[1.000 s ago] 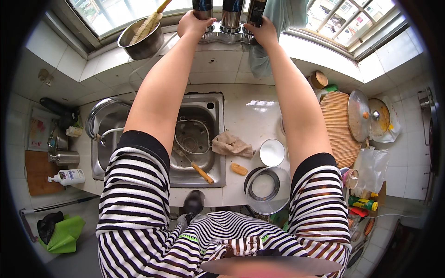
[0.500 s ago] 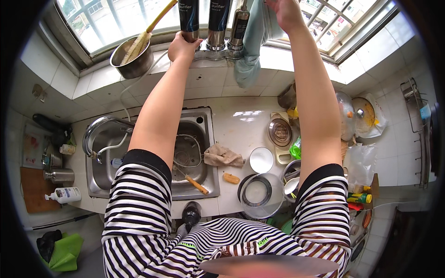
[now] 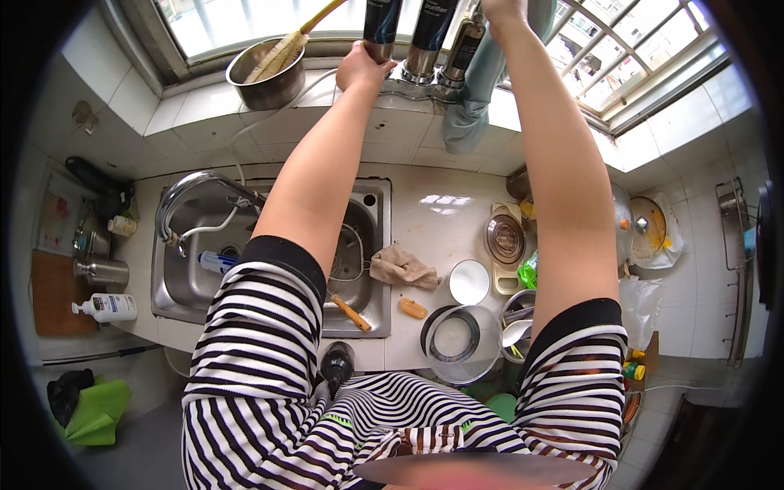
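Note:
Three dark upright filter cylinders of a water purifier stand on the window ledge. My left hand point(image 3: 364, 67) is closed round the silver lower end of the left filter cylinder point(image 3: 380, 23). The middle cylinder point(image 3: 429, 33) and a slimmer right one point(image 3: 462, 53) stand beside it. My right hand point(image 3: 505, 11) is raised at the top edge, beside a pale blue-green cloth point(image 3: 467, 124) that hangs over the ledge. Its fingers are out of the picture, so what it holds does not show.
A metal pot point(image 3: 263, 88) with a long brush stands left of the purifier. Below lies a double steel sink point(image 3: 384, 237) with a curved faucet point(image 3: 181, 189). On the counter are a brown rag point(image 3: 403, 268), a white bowl point(image 3: 469, 282) and a clear lid point(image 3: 482, 355). Window bars are behind.
The whole view has shifted, so the purifier and both arms appear further right. My left hand stays on the left cylinder, and my right hand remains raised by the cloth.

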A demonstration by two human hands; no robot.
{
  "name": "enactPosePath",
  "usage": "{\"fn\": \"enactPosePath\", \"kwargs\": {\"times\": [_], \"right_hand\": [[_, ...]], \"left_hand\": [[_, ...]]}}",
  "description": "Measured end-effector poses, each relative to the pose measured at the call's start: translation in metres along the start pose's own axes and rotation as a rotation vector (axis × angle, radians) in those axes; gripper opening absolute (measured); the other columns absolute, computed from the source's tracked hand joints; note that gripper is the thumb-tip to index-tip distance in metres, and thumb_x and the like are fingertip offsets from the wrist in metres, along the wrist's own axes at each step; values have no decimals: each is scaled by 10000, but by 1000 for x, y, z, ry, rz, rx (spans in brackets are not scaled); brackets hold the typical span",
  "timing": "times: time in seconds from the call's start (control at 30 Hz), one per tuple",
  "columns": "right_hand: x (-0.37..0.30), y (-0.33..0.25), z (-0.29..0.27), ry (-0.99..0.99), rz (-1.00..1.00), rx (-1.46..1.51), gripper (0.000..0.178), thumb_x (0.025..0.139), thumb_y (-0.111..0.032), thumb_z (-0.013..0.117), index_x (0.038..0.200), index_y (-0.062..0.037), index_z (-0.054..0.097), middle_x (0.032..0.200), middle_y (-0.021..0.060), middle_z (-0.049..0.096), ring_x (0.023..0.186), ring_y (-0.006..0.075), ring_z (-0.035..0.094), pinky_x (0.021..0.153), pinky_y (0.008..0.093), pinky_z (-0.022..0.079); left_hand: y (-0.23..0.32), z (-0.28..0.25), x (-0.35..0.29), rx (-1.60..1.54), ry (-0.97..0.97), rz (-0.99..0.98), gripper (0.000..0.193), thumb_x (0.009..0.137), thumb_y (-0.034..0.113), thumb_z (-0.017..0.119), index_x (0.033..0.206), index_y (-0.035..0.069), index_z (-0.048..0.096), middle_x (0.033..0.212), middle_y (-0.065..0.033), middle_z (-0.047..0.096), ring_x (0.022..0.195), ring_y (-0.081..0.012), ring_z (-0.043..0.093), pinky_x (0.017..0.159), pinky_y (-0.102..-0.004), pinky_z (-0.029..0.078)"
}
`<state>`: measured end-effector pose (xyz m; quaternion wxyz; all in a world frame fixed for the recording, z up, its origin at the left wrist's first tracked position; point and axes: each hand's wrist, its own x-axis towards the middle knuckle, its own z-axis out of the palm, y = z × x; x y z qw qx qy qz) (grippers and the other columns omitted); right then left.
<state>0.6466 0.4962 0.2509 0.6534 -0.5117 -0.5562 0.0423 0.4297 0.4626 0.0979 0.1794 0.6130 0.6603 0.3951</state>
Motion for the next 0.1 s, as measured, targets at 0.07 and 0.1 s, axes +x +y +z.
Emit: {"fn": "enactPosePath", "kwargs": {"times": [0.07,0.1], "right_hand": [[-19,-9,9,-73,0,53,306,945,-162,560,1174,29,630,1033,158,700,943,226,657,840,348,514],[-16,-3,1,-158,122,161,409,950,-189,575,1315,-24,492,1194,164,619,1000,248,639,886,358,514]], "left_hand": [[-16,-10,1,13,1,-20,604,686,422,867,1114,111,574,999,-69,728,987,-259,680,845,-377,522],[-12,-7,-9,30,13,-9,685,699,397,862,1216,115,511,1049,-148,707,1047,-304,660,902,-393,507]]}}
